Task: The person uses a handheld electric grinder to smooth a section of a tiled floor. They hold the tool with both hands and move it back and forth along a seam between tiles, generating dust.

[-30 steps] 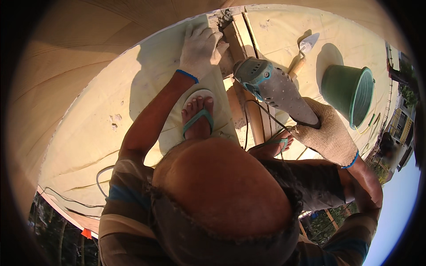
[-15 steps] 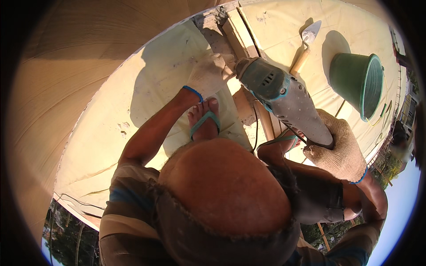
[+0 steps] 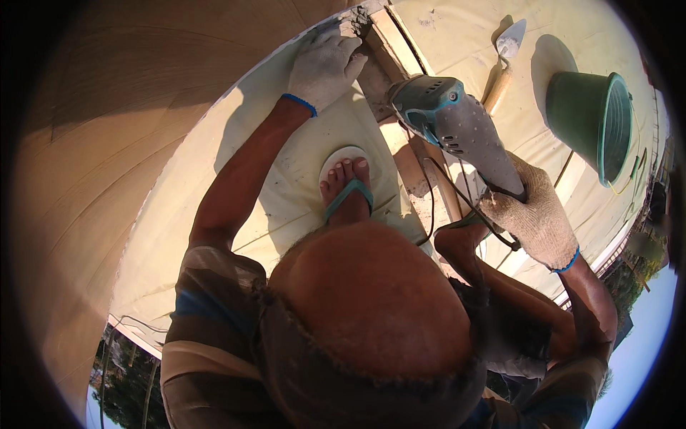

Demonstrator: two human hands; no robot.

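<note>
Above cream sheeting (image 3: 461,43) (sunlit), 1 power tool (image 3: 468,127)

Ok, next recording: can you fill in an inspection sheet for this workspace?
Surface: cream sheeting, wrinkled and spotted, with wooden boards along a gap in it.
Job's things: teal and grey power tool, its head in front of the boards in this view; whether it touches them cannot be told.
Clutter: trowel with a wooden handle and green bucket, both right of the boards.
Grippers: gloved right hand grips the power tool's rear end; gloved left hand is beside the gap, no held object seen.
Cables: dark cable looping below the power tool.
Surroundings: greenery and sky at the picture's edges.
</note>
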